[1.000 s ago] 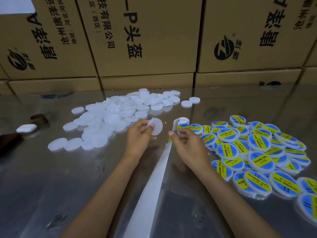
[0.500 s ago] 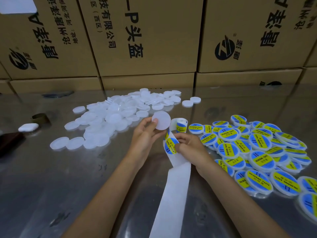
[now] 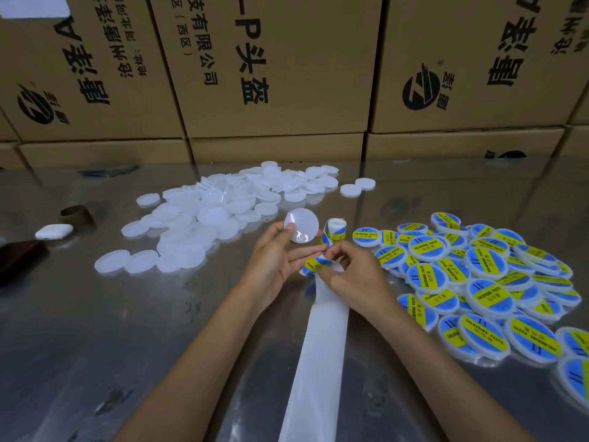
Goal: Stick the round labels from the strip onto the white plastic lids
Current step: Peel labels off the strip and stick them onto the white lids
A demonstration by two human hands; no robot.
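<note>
My left hand holds a bare white plastic lid upright between thumb and fingers, above the middle of the table. My right hand pinches a round blue and yellow label at the bend of the label strip, just below the lid. The strip's empty white backing trails toward me across the table. A curled part of the strip with more labels stands behind my right hand. A heap of bare white lids lies at the back left. Several labelled lids lie at the right.
Stacked cardboard boxes wall off the back of the shiny metal table. A small white case, a brown tape ring and a dark object sit at the left edge.
My left hand has lifted the bare lid a little and turned it flatter toward me. My right hand has closed in on the blue and yellow label; more empty backing trails toward me.
</note>
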